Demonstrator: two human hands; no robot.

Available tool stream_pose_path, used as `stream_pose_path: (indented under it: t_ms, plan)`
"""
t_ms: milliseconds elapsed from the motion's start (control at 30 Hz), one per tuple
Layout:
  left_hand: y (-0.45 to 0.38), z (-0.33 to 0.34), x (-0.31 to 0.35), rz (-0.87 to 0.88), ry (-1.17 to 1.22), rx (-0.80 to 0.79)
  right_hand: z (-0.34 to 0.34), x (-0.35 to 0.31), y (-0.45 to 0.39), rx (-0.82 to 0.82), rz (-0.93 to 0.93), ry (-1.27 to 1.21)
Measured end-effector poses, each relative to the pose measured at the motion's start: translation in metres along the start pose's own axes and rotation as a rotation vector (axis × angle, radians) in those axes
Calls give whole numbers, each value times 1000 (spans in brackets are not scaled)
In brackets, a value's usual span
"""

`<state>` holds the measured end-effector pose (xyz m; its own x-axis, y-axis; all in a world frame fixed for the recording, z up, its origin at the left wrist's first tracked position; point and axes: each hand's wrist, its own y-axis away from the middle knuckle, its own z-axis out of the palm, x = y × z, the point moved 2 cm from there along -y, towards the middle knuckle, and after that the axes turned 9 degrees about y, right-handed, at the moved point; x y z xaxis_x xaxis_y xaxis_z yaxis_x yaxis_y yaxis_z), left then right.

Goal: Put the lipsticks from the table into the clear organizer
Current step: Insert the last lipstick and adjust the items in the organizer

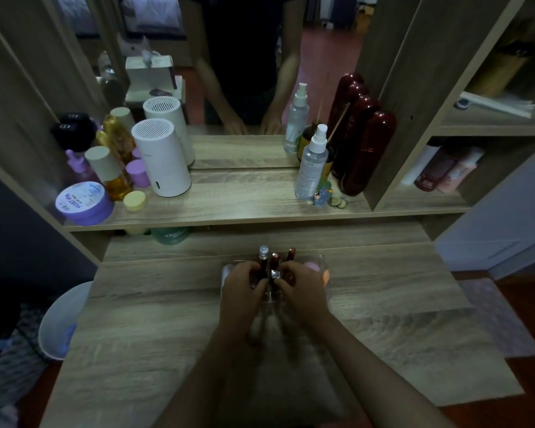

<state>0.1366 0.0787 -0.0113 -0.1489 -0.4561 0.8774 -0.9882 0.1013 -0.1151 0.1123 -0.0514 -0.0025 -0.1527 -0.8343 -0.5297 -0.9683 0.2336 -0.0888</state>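
The clear organizer (pixel 322 264) stands on the wooden table, mostly hidden behind my hands. Three lipsticks stand upright in it: one with a clear round cap (pixel 263 253), a dark red one (pixel 275 259) and a brown-red one (pixel 291 254). A square silver-capped lipstick (pixel 274 274) sits between my fingertips at the organizer's front. My left hand (pixel 241 287) and my right hand (pixel 301 285) both pinch around it. Something pink (pixel 314 267) lies in the organizer's right part.
A shelf above holds a white cylinder (pixel 161 159), purple jars (pixel 82 202), amber bottles, a spray bottle (pixel 312 163) and a dark red case (pixel 365 152) before a mirror. A green jar (pixel 172 235) sits under the shelf. A white stool (pixel 64 319) stands left of the table (pixel 167 304).
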Motion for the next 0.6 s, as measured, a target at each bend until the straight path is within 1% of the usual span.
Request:
stream_pose_path:
  t_ms: [233, 400, 600]
  plan:
    - [0, -1, 3, 9, -18, -7, -3, -2, 1, -8, -9, -22]
    - [-3, -3, 7, 9, 28, 13, -9, -2, 1, -22, -35, -33]
    - [-13, -10, 16, 65, 44, 70, -26, -3, -12, 47, -34, -29]
